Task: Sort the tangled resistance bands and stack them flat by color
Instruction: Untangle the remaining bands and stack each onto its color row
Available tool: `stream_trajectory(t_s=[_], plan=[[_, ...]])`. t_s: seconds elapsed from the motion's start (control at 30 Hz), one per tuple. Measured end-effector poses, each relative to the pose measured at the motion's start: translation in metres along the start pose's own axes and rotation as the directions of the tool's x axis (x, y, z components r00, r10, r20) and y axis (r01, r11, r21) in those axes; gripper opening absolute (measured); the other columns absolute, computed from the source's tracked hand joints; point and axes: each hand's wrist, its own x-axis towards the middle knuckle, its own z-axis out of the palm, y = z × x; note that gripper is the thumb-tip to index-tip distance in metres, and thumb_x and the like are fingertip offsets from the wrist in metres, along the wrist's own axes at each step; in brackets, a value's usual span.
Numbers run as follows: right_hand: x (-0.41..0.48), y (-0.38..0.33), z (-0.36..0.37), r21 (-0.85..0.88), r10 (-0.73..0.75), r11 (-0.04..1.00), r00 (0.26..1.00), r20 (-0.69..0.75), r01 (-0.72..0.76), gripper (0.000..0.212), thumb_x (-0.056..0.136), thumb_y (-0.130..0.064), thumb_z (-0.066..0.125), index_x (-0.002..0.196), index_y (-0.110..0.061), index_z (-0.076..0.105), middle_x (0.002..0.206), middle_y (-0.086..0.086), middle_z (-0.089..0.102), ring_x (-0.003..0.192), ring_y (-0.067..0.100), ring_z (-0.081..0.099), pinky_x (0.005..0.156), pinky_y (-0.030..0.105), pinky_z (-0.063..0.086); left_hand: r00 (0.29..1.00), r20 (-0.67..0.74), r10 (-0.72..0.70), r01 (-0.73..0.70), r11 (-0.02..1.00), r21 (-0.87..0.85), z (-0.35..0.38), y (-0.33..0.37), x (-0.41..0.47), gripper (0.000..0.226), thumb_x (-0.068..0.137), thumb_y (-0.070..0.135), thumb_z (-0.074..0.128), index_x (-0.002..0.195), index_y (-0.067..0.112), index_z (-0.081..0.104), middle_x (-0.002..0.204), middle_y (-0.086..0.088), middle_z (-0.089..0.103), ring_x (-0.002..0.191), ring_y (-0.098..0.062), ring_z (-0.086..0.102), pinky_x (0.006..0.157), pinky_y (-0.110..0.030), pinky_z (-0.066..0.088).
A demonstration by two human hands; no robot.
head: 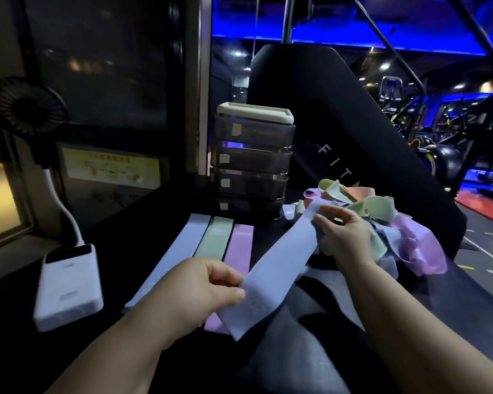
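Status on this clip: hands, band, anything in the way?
Left hand pinches pale blue elastic band near end; right hand holds far end. Tangled pastel band heap behind it. Nothing blocking.

Dim, blue-lit — soft blur, warped edges

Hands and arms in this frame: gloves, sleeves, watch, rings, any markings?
Left hand and right hand are bare, with no gloves. No rings, watch or wristband show on the parts in view. Forearms are uncovered down to the frame's lower edge, with no sleeve in sight. No cables, tags or markings on either arm.
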Motion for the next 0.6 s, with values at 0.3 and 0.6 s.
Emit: stream_trajectory(t_s=[0.3, 0.6], plan=[[0.001, 0.003, 0.087, -0.153, -0.001, 0.988, 0.996, 0.091, 0.015, 0.014, 0.080, -0.022, 0.078, 0.092, -0.025, 0.072, 0.086, -0.002, 0.073, 0.076, 0.011, 0.067, 0.072, 0.026, 0.056, 0.981, -0.196, 0.008, -0.026, 0.995, -0.091, -0.033, -0.034, -0.003, 0.010, 0.084, 0.008, 0.071, 0.081, 0.017, 0.075, 0.075, 0.010, 0.075, 0.067, 0.001, 0.067, 0.060, -0.008, 0.047], [0.011, 0.013, 0.167, -0.210, 0.090, 0.977, 0.956, 0.280, -0.031, 0.020, 0.092, -0.007, 0.057, 0.105, -0.010, 0.072, 0.072, 0.000, 0.065, 0.062, 0.016, 0.056, 0.066, 0.033, 0.049, 0.960, -0.276, 0.038, -0.015, 0.996, 0.083, -0.075, -0.058, -0.001, 0.009, 0.093, 0.028, 0.061, 0.096, 0.034, 0.067, 0.083, 0.020, 0.070, 0.077, 0.009, 0.062, 0.064, -0.004, 0.041]])
